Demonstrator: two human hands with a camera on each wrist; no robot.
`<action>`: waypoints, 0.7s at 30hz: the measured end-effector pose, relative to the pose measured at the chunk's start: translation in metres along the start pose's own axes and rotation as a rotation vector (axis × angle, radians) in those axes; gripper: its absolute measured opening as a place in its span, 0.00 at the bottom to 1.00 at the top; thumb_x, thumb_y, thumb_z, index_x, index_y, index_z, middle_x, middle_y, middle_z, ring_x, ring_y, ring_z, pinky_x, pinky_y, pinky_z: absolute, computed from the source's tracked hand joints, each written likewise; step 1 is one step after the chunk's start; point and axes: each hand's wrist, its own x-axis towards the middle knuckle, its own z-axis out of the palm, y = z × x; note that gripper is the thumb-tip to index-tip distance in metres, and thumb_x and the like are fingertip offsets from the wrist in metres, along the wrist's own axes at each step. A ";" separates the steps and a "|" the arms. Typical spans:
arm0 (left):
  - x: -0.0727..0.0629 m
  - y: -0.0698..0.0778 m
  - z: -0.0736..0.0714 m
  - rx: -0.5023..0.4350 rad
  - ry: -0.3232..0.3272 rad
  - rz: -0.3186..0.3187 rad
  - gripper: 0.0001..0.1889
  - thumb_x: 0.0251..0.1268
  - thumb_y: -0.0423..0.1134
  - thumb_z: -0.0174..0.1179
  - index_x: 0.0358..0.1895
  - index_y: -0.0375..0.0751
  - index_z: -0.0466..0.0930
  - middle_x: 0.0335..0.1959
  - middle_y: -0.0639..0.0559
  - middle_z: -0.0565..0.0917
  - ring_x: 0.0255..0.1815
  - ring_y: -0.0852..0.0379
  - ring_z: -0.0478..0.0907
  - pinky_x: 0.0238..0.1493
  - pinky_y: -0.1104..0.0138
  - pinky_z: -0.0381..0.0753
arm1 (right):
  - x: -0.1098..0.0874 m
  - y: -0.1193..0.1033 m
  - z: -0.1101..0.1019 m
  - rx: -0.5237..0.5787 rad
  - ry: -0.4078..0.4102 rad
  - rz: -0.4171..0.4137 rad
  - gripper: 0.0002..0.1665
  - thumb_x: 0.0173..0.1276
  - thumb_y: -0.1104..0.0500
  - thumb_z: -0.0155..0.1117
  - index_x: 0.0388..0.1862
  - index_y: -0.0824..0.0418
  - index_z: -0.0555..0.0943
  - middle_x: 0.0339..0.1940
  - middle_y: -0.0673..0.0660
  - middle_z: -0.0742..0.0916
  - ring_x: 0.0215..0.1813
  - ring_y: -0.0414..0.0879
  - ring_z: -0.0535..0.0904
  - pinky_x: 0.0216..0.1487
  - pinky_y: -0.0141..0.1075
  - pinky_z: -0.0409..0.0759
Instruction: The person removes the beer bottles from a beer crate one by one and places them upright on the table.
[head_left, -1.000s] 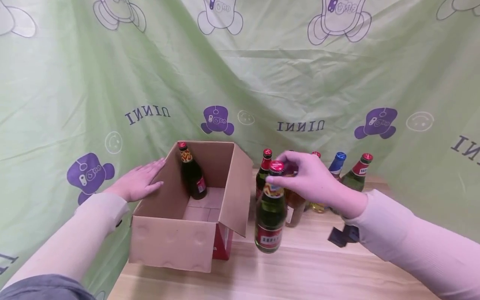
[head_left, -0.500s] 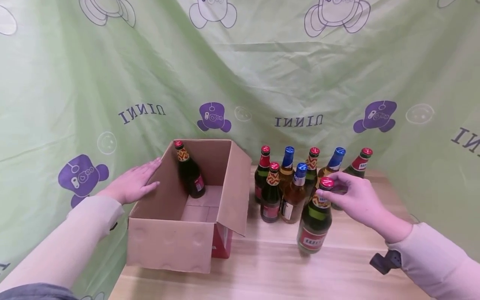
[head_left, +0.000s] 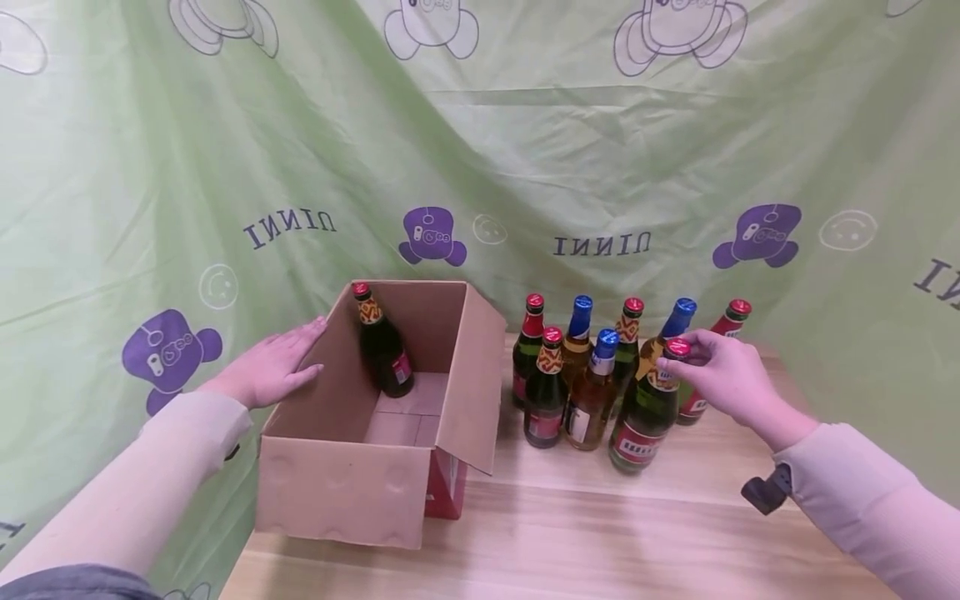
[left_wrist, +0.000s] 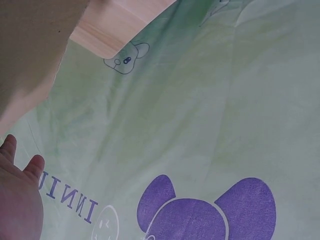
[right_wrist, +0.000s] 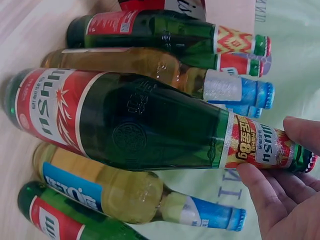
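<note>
My right hand pinches the neck of a green beer bottle just under its red cap. That bottle stands upright at the front right of a group of beer bottles, and its red label faces the right wrist camera. My left hand lies with straight fingers along the left edge of an open cardboard box; thumb and fingertips also show in the left wrist view. Inside the box a dark green bottle leans against the left wall.
Several more bottles stand close together to the right of the box, among them an amber bottle with a blue cap and a green bottle with a red cap. One box flap sticks out toward them. A green curtain hangs behind the wooden table.
My right hand has carried the green bottle from beside the box to the right and put it at the group's front right. The left hand keeps its place on the box.
</note>
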 end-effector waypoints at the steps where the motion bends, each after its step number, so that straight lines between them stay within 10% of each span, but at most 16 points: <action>1: 0.000 0.000 0.000 -0.002 0.005 0.003 0.38 0.81 0.51 0.49 0.80 0.24 0.52 0.79 0.27 0.57 0.77 0.28 0.58 0.73 0.37 0.58 | 0.002 0.001 0.000 -0.005 0.003 -0.001 0.30 0.70 0.49 0.73 0.54 0.75 0.80 0.42 0.70 0.90 0.42 0.62 0.88 0.43 0.52 0.85; 21: -0.003 0.012 -0.010 -0.011 -0.015 -0.021 0.37 0.80 0.47 0.50 0.79 0.23 0.53 0.79 0.28 0.57 0.78 0.30 0.57 0.75 0.39 0.58 | 0.022 0.017 0.015 0.021 -0.010 0.023 0.28 0.71 0.53 0.72 0.55 0.75 0.78 0.41 0.69 0.89 0.40 0.57 0.86 0.32 0.38 0.81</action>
